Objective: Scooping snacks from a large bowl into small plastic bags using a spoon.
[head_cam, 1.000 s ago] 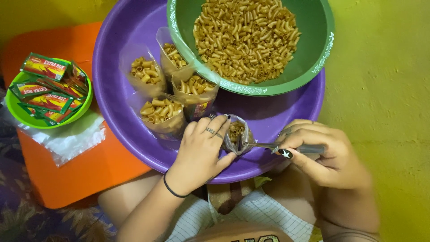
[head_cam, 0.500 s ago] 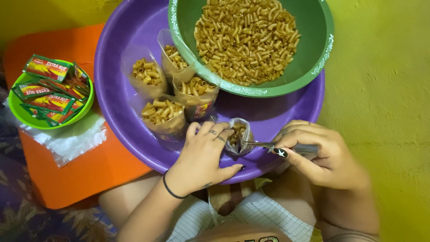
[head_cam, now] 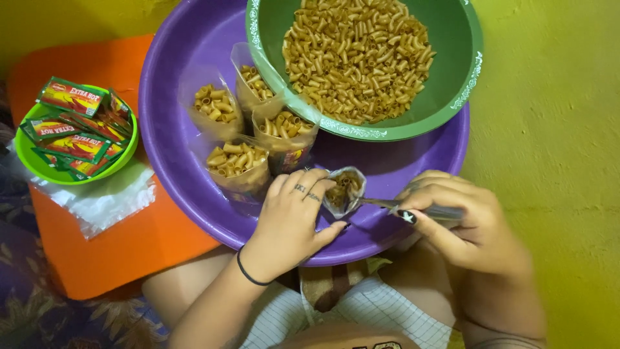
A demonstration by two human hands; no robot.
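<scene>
My left hand [head_cam: 292, 216] holds a small clear plastic bag [head_cam: 343, 191] open over the near edge of a large purple basin [head_cam: 181, 123]; the bag is partly filled with fried macaroni. My right hand [head_cam: 462, 226] grips a metal spoon [head_cam: 387, 205] whose tip points into the bag's mouth. A green bowl [head_cam: 462, 61] heaped with the same golden macaroni rests on the basin's far right side. Several filled bags [head_cam: 237, 167] stand upright in the basin to the left of my left hand.
A small lime-green bowl [head_cam: 35, 165] with several red and green sachets sits at the left on an orange board [head_cam: 129, 249]. Clear empty plastic bags [head_cam: 106, 200] lie under it. The surface at the right is yellow-green [head_cam: 562, 161]. My knees are below the basin.
The spoon's tip stays at the bag's mouth, and the bag has tilted slightly. Both hands have barely shifted.
</scene>
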